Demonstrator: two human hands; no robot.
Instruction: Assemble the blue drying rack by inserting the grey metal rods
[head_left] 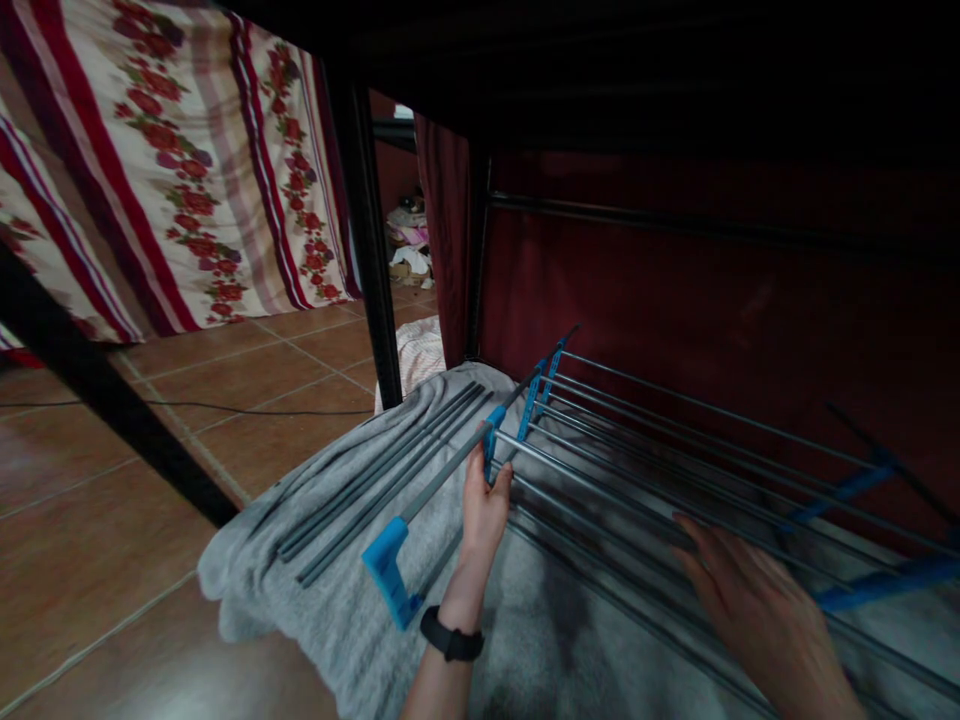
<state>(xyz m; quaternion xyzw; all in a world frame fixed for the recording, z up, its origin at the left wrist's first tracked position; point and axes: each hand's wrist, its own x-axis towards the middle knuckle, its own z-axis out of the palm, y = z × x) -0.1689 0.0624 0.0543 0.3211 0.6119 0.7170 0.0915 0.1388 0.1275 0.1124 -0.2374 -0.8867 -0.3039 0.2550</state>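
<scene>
A partly assembled clothes drying rack with grey metal tubes and blue plastic joints stands on a grey blanket. My left hand, with a black band on its wrist, is closed around a blue joint of the rack's near side frame. Further right, my right hand has its fingers on one of the long rods; part of its grip is hidden behind the hand. A blue corner piece bends at the frame's near end. Several loose grey tubes lie left of the rack.
Black metal bed posts and a dark upper frame surround the work. A dark red wall is close behind the rack. Tiled floor with a thin cable lies left, before a flowered cloth. A pile of clothes sits beyond.
</scene>
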